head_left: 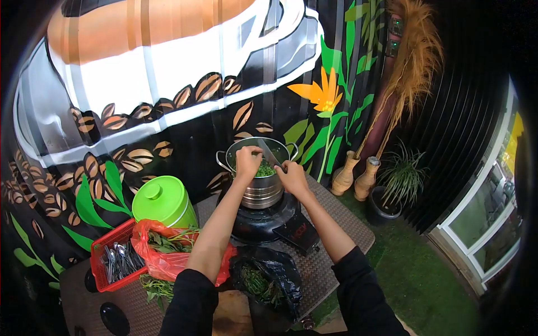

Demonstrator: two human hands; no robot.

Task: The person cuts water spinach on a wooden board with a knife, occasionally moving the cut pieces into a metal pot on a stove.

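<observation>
A steel pot (261, 197) with two side handles stands on a black stove (256, 222), and chopped green leaves (265, 169) lie inside it. My right hand (292, 178) is closed around a knife at the pot's right rim. The knife's blade (270, 153) points up and to the left, over the pot's opening. Above the left part of the pot, my left hand (249, 162) is closed with its fingertips pinched near the blade. Whatever those fingers hold, if anything, is hidden.
On the left are a red basket of cutlery (96, 266), a green-lidded container (162, 203) and a red plastic bag (168, 261) with leafy greens. A black plastic bag (288, 276) holding stems lies in front of the stove. Vases (343, 175) and a potted plant (384, 211) stand right.
</observation>
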